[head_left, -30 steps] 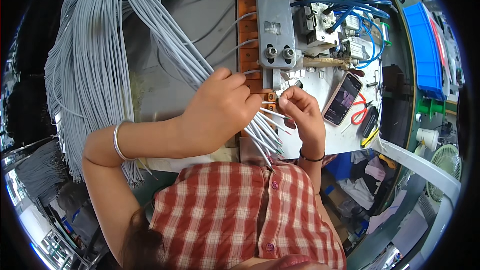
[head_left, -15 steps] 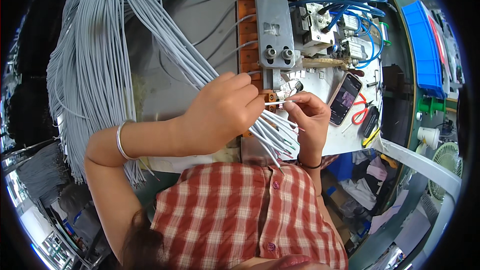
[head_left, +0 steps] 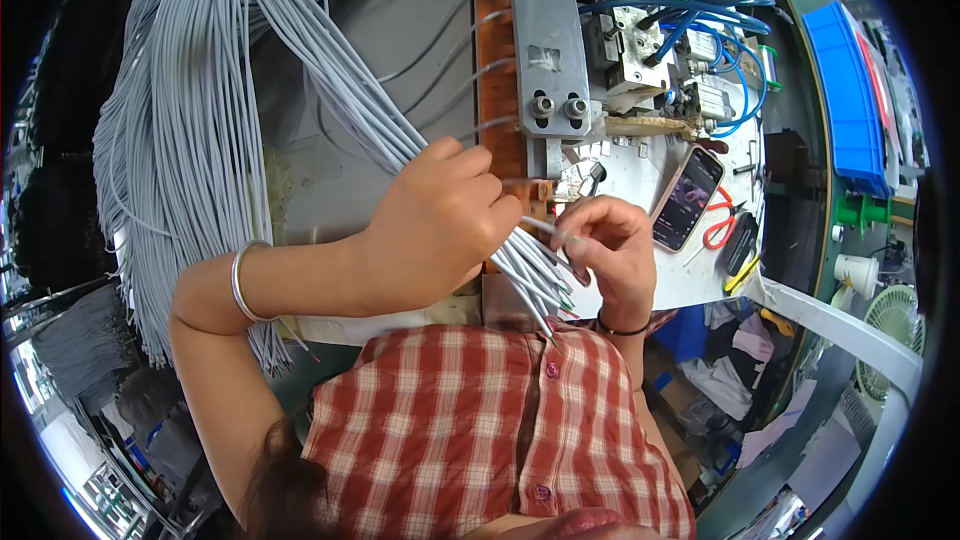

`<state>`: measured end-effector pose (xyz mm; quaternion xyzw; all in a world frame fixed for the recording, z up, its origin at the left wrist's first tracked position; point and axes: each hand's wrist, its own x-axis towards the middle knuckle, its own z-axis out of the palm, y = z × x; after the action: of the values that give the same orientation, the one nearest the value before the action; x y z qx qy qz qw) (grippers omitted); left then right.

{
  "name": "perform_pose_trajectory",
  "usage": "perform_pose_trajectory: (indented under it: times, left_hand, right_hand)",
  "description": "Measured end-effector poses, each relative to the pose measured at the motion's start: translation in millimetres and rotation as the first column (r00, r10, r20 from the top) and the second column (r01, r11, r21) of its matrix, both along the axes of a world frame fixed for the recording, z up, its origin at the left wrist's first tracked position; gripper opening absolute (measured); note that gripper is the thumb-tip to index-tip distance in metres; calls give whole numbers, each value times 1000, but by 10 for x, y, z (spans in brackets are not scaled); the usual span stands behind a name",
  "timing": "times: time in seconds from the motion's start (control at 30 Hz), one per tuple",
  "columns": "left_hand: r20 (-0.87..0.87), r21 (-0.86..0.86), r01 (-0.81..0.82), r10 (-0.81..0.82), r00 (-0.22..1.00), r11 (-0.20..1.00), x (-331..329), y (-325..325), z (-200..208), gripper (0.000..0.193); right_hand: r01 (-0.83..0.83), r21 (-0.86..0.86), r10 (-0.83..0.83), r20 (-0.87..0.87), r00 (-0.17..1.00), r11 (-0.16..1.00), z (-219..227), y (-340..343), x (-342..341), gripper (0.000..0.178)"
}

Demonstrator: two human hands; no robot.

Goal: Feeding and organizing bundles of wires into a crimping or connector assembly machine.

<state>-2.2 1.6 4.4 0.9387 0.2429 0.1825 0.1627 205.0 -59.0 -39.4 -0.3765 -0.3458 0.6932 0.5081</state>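
A thick bundle of grey wires (head_left: 230,80) fans down from the upper left across the grey bench. My left hand (head_left: 435,225) is closed around a bunch of these wires, whose cut ends (head_left: 535,285) stick out below its fingers. My right hand (head_left: 610,245) pinches a single grey wire (head_left: 545,230) just right of the left hand's fingertips. Both hands sit in front of an orange-brown strip (head_left: 492,70) with a grey metal bar (head_left: 545,40) bolted on it. A silver bangle (head_left: 240,280) is on my left wrist.
A machine block with blue hoses (head_left: 660,30) stands behind the bar. A dark phone (head_left: 688,198) and red-handled scissors (head_left: 715,225) lie on the white surface to the right. Blue bins (head_left: 850,90) and a small white fan (head_left: 890,315) are at far right.
My right hand has dropped slightly from the metal bar and drawn one wire out from the bunch. The left hand keeps its grip and barely shifts.
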Motion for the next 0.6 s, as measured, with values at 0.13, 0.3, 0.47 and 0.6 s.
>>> perform_pose_trajectory:
  times: [0.13,0.3,0.47,0.6]
  left_hand:
    - [-42,26,1,0,999,1000,21,-10,27,18]
    - [36,19,78,-79,996,997,49,-44,-72,20]
    - [7,44,-27,26,1000,999,31,-12,55,21]
    - [-87,25,-52,54,995,998,1,-20,85,19]
  right_hand:
    - [147,54,-155,203,967,988,-35,17,-15,6]
    - [169,39,-173,226,959,985,-136,37,-4,5]
    - [183,22,-179,348,920,983,-171,80,-48,7]
    - [74,-108,-54,182,982,991,-176,106,-34,10]
